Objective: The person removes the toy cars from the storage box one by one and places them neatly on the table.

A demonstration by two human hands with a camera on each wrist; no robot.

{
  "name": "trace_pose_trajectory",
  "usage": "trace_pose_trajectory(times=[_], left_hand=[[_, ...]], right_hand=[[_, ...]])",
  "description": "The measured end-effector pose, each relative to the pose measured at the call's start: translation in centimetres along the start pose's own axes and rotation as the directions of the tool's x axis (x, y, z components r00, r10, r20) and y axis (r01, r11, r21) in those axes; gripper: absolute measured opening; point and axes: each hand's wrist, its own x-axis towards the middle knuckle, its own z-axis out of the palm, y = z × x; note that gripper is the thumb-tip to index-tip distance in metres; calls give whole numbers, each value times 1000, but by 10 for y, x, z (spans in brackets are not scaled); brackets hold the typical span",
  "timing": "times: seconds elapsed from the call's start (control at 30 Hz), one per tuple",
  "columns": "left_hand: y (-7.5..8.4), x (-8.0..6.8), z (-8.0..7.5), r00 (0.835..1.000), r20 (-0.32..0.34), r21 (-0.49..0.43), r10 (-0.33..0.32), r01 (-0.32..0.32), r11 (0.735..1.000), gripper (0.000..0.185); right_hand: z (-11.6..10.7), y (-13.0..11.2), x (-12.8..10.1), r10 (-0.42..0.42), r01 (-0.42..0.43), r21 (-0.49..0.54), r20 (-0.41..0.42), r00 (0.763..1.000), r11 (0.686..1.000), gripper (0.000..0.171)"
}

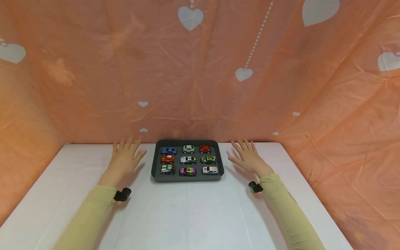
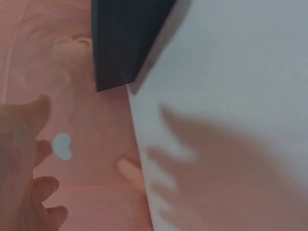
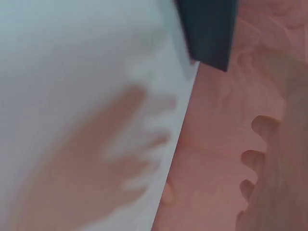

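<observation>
A dark grey tray [image 1: 187, 179] lies at the far side of the white table, with several toy cars in rows inside it. Among them are a blue car [image 1: 168, 151], a purple car [image 1: 187, 171], a green camouflage car [image 1: 208, 159] and a red car [image 1: 205, 149]. To the left of the tray, my left hand [image 1: 122, 162] hovers with its fingers spread, holding nothing. My right hand [image 1: 249, 158] is on the other side, also spread and apart from the tray. Each wrist view shows the tray's side [image 2: 127, 38] near the fingers.
Orange cloth with white hearts [image 1: 190, 18] hangs behind and beside the white table [image 1: 187, 215]. Its back edge runs just behind the tray. A small black device [image 1: 122, 194] sits on each wrist, and both hands cast shadows on the tabletop.
</observation>
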Motion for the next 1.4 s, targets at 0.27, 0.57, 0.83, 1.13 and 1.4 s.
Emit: trace_pose_trajectory(times=[0.27,0.57,0.83,1.13,1.4], left_hand=[[0,7,-17,1000,2,-235,11,-10,972,68],[2,8,-31,1000,3,-498,-13,12,867,68],[4,6,-32,997,59,-722,-48,75,688,65],[8,7,-19,985,160,-799,-57,163,579,61],[13,8,-12,960,274,-810,-54,261,525,66]], right_hand=[[-5,2,7,-58,69,179,-66,996,981,77],[-20,-3,10,-110,145,293,-132,985,945,54],[-25,-18,16,-68,132,485,-148,987,865,48],[-36,-39,25,-28,113,664,-137,990,739,43],[-43,-59,41,-68,140,749,-126,990,647,41]])
